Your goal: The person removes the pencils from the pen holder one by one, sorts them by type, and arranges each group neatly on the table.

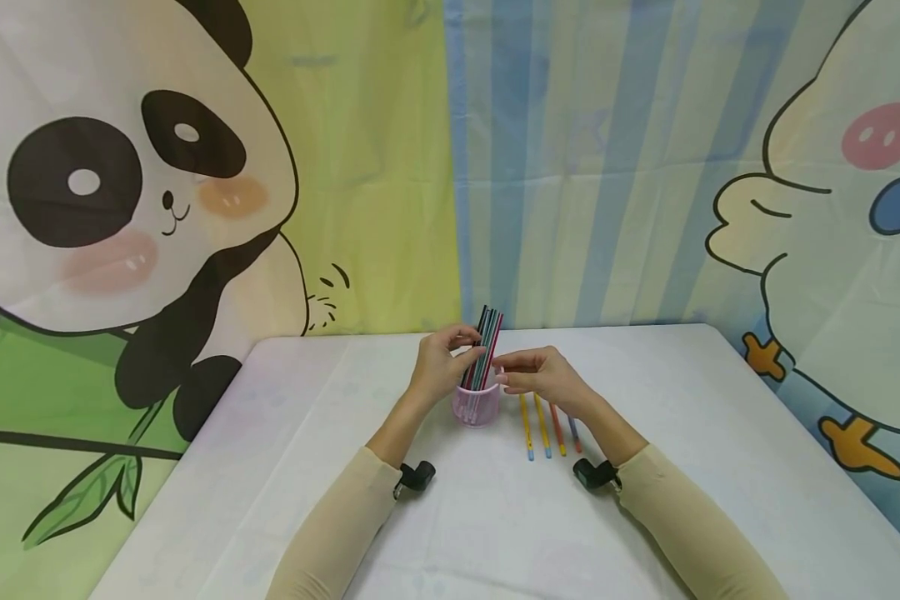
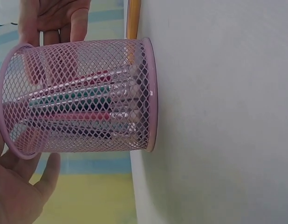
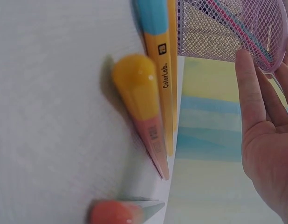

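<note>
A pink mesh cup [image 1: 477, 408] stands mid-table with a bundle of coloured pencils [image 1: 486, 346] upright in it. My left hand [image 1: 459, 347] is at the cup's left, with thumb and fingers curled round the pencil bundle above the rim. My right hand [image 1: 512, 372] is at the cup's right, its fingers straight and its fingertips by the rim. In the right wrist view the right hand [image 3: 267, 149] shows a flat palm beside the cup [image 3: 218, 28]. The left wrist view shows the cup [image 2: 88, 65] with pencil ends [image 2: 120, 100] inside.
Several loose pencils [image 1: 546, 427] lie side by side on the white table [image 1: 720, 433], just right of the cup and under my right wrist. A cartoon backdrop hangs behind the table's far edge. Black wrist cameras [image 1: 417, 475] sit on both forearms.
</note>
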Demonstrator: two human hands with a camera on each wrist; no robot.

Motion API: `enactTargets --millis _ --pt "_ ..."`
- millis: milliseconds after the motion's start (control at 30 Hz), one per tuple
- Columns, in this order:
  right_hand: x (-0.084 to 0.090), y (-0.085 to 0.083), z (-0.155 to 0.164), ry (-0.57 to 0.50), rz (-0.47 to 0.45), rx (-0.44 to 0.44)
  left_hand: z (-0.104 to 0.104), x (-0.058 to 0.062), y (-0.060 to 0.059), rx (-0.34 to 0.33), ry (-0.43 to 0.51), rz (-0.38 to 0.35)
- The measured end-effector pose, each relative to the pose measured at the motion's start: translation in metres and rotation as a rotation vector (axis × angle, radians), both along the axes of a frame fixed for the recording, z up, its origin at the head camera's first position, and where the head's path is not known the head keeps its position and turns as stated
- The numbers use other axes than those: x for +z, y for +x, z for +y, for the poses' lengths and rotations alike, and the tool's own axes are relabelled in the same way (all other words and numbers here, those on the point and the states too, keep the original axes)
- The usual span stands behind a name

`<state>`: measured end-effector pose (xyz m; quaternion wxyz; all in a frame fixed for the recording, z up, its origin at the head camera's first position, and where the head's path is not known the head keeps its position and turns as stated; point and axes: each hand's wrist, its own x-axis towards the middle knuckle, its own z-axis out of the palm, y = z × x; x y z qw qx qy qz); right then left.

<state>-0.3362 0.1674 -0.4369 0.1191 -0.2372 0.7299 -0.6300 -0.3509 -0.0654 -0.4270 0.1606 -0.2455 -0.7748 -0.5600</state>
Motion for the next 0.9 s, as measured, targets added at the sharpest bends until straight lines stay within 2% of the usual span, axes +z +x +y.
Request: enactTargets --millis 267,467,900 --pt "0.0005 0.0005 -0.0005 -0.007 -0.015 0.003 0.0004 0.0024 0.0018 0.027 -0.029 -0.023" --pt "0.0019 0.0017 -0.0008 -0.001 -0.011 -0.003 -0.0007 0.0028 0.0017 0.075 -0.061 0.000" --pt "0.0031 0.0023 -0.0008 0.017 -0.012 -0.018 -0.0037 0.0064 0.0017 0.118 -0.070 0.055"
